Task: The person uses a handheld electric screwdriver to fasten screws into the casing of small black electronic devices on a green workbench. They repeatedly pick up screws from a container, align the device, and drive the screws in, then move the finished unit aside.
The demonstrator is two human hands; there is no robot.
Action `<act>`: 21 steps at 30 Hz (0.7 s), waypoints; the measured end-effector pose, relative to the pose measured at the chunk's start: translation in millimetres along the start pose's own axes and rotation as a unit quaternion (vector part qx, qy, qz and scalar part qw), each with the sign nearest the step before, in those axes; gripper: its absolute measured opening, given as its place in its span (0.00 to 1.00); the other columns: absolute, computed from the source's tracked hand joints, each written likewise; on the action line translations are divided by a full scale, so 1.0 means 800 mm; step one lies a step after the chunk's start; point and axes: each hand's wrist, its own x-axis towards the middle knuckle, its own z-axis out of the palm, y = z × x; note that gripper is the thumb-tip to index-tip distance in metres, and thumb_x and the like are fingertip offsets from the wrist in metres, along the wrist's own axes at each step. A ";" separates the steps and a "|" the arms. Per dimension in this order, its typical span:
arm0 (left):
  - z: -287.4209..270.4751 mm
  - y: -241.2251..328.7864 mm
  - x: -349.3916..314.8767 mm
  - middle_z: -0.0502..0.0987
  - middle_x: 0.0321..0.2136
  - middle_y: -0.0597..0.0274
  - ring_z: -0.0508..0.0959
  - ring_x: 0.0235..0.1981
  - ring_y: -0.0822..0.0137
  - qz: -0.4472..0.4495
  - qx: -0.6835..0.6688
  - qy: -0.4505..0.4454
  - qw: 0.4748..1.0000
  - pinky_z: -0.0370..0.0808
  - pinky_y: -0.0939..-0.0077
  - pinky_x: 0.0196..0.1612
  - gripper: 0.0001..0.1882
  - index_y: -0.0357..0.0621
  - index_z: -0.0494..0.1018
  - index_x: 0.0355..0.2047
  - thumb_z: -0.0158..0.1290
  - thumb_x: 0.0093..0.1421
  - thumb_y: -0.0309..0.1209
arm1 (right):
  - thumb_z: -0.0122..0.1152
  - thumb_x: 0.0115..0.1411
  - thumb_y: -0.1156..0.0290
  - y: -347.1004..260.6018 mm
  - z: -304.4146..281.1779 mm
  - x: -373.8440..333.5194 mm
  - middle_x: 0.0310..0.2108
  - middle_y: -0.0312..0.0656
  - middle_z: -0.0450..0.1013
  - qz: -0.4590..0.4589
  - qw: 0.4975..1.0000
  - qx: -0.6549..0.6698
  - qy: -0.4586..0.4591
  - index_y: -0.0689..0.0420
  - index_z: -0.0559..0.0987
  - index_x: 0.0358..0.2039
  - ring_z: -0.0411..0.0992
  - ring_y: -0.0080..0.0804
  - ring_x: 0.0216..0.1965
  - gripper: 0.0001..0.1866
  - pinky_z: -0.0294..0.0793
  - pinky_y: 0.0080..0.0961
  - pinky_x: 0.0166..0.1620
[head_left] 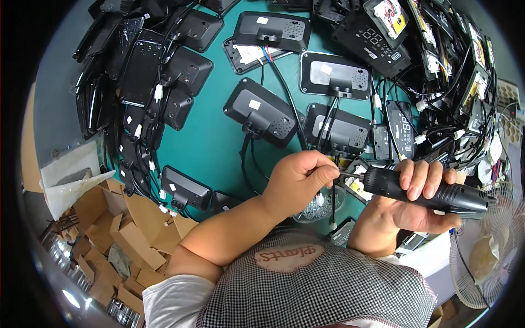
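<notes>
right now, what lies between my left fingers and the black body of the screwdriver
In the head view, a thin metal bit lies there, running from the screwdriver body toward your left fingers.

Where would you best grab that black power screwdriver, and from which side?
Probably around the middle of the screwdriver, coming from the person's right, as the right hand holds it: fingers over the upper side, thumb along the lower. Its thick, rounded body lies nearly level, and the thin bit points left toward the left hand, so this side should avoid the tip.
</notes>
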 end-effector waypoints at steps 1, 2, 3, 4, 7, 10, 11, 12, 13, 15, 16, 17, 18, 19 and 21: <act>-0.001 -0.001 0.003 0.73 0.19 0.66 0.64 0.17 0.82 -0.024 -0.023 0.000 0.999 0.62 0.87 0.19 0.09 0.38 0.71 0.29 0.48 0.61 0.31 | 0.55 0.52 0.41 0.003 -0.001 0.002 0.27 0.39 0.66 0.002 1.000 0.000 -0.004 0.60 0.63 0.48 0.68 0.29 0.24 0.36 0.68 0.26 0.28; -0.003 -0.001 0.006 0.72 0.19 0.66 0.65 0.17 0.82 -0.049 -0.047 -0.001 0.998 0.62 0.87 0.19 0.09 0.38 0.71 0.28 0.48 0.61 0.31 | 0.55 0.52 0.41 0.007 -0.003 0.005 0.27 0.39 0.66 0.004 1.000 0.000 -0.007 0.60 0.63 0.48 0.68 0.29 0.24 0.36 0.68 0.27 0.28; -0.005 0.001 0.009 0.72 0.19 0.66 0.65 0.18 0.82 -0.073 -0.068 0.001 0.995 0.62 0.87 0.20 0.09 0.38 0.71 0.28 0.48 0.62 0.31 | 0.55 0.52 0.41 0.009 -0.002 0.007 0.27 0.39 0.66 0.007 1.000 0.004 -0.011 0.60 0.63 0.48 0.68 0.29 0.24 0.36 0.68 0.26 0.28; -0.007 0.003 0.012 0.72 0.19 0.66 0.67 0.18 0.80 -0.080 -0.068 -0.024 0.994 0.63 0.86 0.20 0.09 0.38 0.71 0.27 0.48 0.61 0.31 | 0.55 0.52 0.41 0.012 -0.001 0.010 0.27 0.39 0.66 0.009 1.000 0.008 -0.015 0.60 0.63 0.48 0.68 0.30 0.24 0.36 0.68 0.26 0.28; -0.020 0.010 0.024 0.73 0.19 0.63 0.70 0.19 0.74 -0.002 0.026 -0.065 0.998 0.67 0.82 0.22 0.10 0.38 0.70 0.26 0.50 0.59 0.31 | 0.56 0.52 0.41 0.019 -0.002 0.020 0.27 0.39 0.66 0.028 0.999 0.023 -0.027 0.60 0.63 0.49 0.68 0.30 0.24 0.37 0.68 0.27 0.29; -0.037 0.021 0.043 0.74 0.21 0.59 0.73 0.22 0.64 0.146 0.230 -0.066 0.960 0.70 0.75 0.26 0.09 0.37 0.73 0.29 0.52 0.56 0.32 | 0.55 0.52 0.41 0.028 -0.003 0.030 0.28 0.40 0.66 0.038 0.998 0.024 -0.044 0.60 0.63 0.49 0.68 0.31 0.25 0.37 0.68 0.28 0.30; -0.042 0.024 0.054 0.74 0.21 0.59 0.74 0.23 0.64 0.187 0.257 -0.027 0.948 0.70 0.75 0.27 0.08 0.39 0.74 0.31 0.52 0.56 0.32 | 0.55 0.52 0.41 0.033 -0.004 0.033 0.29 0.40 0.66 0.039 0.998 0.022 -0.051 0.60 0.63 0.50 0.68 0.31 0.25 0.37 0.68 0.28 0.30; -0.048 0.027 0.065 0.74 0.22 0.60 0.74 0.24 0.64 0.225 0.287 0.014 0.931 0.70 0.74 0.28 0.08 0.40 0.75 0.32 0.52 0.56 0.32 | 0.55 0.52 0.41 0.039 -0.005 0.035 0.29 0.41 0.66 0.027 0.997 0.007 -0.065 0.60 0.63 0.50 0.68 0.32 0.25 0.37 0.68 0.29 0.30; -0.055 0.028 0.079 0.75 0.23 0.61 0.74 0.25 0.64 0.262 0.312 0.052 0.912 0.70 0.74 0.29 0.09 0.41 0.75 0.34 0.52 0.56 0.31 | 0.55 0.52 0.41 0.045 -0.008 0.038 0.30 0.42 0.66 0.014 0.997 -0.011 -0.079 0.60 0.63 0.51 0.68 0.32 0.25 0.38 0.68 0.29 0.30; -0.083 0.034 0.108 0.75 0.24 0.61 0.74 0.28 0.61 0.198 0.420 0.101 0.880 0.70 0.70 0.32 0.10 0.45 0.77 0.36 0.54 0.53 0.32 | 0.54 0.52 0.40 0.066 -0.011 0.041 0.30 0.43 0.67 -0.015 0.994 -0.040 -0.096 0.60 0.64 0.51 0.68 0.32 0.25 0.38 0.68 0.30 0.31; -0.091 0.030 0.126 0.75 0.24 0.60 0.74 0.28 0.60 0.213 0.443 0.093 0.866 0.70 0.69 0.32 0.10 0.45 0.77 0.35 0.55 0.53 0.33 | 0.54 0.52 0.39 0.078 -0.016 0.045 0.30 0.43 0.67 -0.027 0.992 -0.051 -0.111 0.59 0.64 0.51 0.68 0.33 0.24 0.38 0.68 0.32 0.30; -0.098 0.026 0.142 0.75 0.24 0.59 0.74 0.28 0.59 0.227 0.466 0.084 0.851 0.70 0.68 0.32 0.10 0.45 0.77 0.33 0.55 0.52 0.34 | 0.53 0.53 0.39 0.094 -0.017 0.044 0.29 0.45 0.68 -0.056 0.992 -0.064 -0.098 0.59 0.64 0.51 0.68 0.34 0.23 0.38 0.70 0.34 0.29; -0.107 0.022 0.153 0.75 0.24 0.58 0.74 0.28 0.58 0.239 0.493 0.080 0.833 0.70 0.67 0.32 0.09 0.45 0.77 0.31 0.55 0.51 0.35 | 0.53 0.53 0.39 0.112 -0.019 0.045 0.28 0.45 0.68 -0.072 0.990 -0.072 -0.100 0.59 0.63 0.50 0.68 0.35 0.22 0.37 0.70 0.34 0.28; -0.109 0.016 0.166 0.74 0.24 0.58 0.74 0.28 0.57 0.212 0.518 0.069 0.826 0.70 0.66 0.32 0.10 0.44 0.76 0.29 0.56 0.51 0.36 | 0.53 0.53 0.40 0.126 -0.021 0.046 0.27 0.46 0.68 -0.091 0.987 -0.089 -0.102 0.59 0.63 0.50 0.68 0.36 0.22 0.37 0.71 0.35 0.28; -0.107 0.005 0.190 0.74 0.24 0.56 0.74 0.27 0.56 0.158 0.566 0.047 0.807 0.70 0.65 0.31 0.12 0.43 0.75 0.26 0.57 0.49 0.38 | 0.58 0.52 0.45 0.151 -0.025 0.042 0.25 0.48 0.69 -0.108 0.985 -0.119 -0.065 0.60 0.63 0.47 0.70 0.38 0.23 0.34 0.73 0.34 0.27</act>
